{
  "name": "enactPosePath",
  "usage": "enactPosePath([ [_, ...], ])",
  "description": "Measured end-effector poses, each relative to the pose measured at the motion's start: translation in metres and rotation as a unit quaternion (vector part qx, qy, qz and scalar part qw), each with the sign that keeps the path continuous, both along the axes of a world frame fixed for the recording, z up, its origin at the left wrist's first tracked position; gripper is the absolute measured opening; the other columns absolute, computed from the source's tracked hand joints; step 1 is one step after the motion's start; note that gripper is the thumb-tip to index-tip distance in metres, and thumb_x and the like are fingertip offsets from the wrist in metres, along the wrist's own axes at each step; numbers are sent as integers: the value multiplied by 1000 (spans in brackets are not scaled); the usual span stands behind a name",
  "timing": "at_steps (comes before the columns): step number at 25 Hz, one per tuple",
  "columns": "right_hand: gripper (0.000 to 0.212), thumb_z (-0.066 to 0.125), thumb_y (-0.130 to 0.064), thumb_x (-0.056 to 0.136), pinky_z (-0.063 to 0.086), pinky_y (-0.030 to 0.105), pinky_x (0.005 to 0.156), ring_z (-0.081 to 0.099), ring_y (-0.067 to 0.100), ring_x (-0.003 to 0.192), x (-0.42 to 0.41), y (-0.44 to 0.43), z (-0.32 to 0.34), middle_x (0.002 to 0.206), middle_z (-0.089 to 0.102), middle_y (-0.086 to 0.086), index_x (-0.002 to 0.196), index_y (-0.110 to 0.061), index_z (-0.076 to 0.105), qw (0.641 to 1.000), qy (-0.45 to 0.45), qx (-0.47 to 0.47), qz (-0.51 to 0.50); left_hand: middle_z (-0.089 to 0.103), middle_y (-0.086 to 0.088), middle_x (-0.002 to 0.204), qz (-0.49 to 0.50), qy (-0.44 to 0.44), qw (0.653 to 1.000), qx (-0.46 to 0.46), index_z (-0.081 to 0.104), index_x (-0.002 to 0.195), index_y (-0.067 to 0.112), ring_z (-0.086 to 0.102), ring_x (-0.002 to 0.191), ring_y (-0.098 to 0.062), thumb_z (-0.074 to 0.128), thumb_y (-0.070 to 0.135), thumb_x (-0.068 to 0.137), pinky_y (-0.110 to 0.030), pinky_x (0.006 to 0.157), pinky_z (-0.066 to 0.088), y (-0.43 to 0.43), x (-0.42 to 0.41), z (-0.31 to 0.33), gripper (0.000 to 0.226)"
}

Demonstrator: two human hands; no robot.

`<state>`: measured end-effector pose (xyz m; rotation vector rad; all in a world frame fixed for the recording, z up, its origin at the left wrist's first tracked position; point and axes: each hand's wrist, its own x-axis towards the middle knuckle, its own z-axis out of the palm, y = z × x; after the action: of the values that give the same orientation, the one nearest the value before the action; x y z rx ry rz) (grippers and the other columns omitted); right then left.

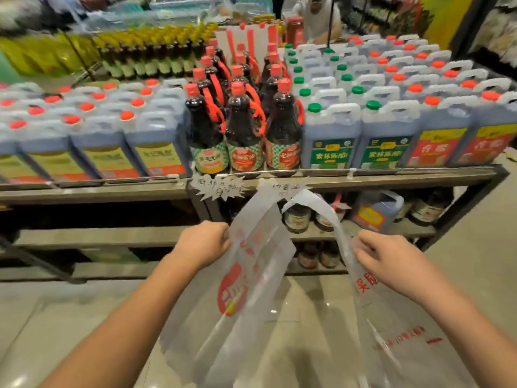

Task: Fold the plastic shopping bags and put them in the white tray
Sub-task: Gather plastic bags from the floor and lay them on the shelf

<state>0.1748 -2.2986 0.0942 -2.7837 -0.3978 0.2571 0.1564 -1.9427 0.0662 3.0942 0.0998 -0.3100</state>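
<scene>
A translucent plastic shopping bag (pixel 251 278) with red print hangs in the air in front of me, above the floor. My left hand (pixel 202 243) grips its left edge just below one handle loop. My right hand (pixel 389 261) pinches the right side near the other handle loop, which arches up between the hands. The bag's body spreads down and to the lower right and carries more red lettering there. No white tray is in view.
A metal shelf rack (pixel 363 179) stands right ahead, packed with dark sauce bottles (pixel 242 127) and plastic jugs (pixel 330 133). Lower shelves hold more bottles. Shiny floor (pixel 56 317) lies below. A person stands beyond the display at the top.
</scene>
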Motion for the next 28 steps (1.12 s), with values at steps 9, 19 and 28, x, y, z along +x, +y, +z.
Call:
enactPosePath([
  [9, 26, 54, -44, 95, 39, 27, 49, 54, 6, 61, -26, 221, 22, 65, 56, -15, 76, -34, 39, 962, -65, -53, 260, 65, 3, 104, 263, -26, 964, -20, 58, 100, 27, 63, 98, -22, 50, 46, 96, -35, 74, 50, 191, -196, 8, 21],
  [19, 24, 55, -41, 95, 51, 34, 61, 61, 12, 71, -139, 537, 36, 69, 62, -8, 77, -26, 53, 910, -131, -67, 387, 66, 5, 107, 406, -69, 911, -25, 59, 111, 32, 63, 102, -21, 49, 49, 97, -35, 73, 52, 414, -431, 1, 24],
  [28, 22, 51, -39, 97, 43, 26, 52, 59, 2, 63, -175, 786, 46, 68, 64, -10, 79, -30, 59, 884, -98, -74, 452, 69, 0, 109, 498, -72, 864, 24, 58, 102, 25, 64, 106, -26, 47, 42, 99, -31, 72, 45, 582, -507, 11, 20],
])
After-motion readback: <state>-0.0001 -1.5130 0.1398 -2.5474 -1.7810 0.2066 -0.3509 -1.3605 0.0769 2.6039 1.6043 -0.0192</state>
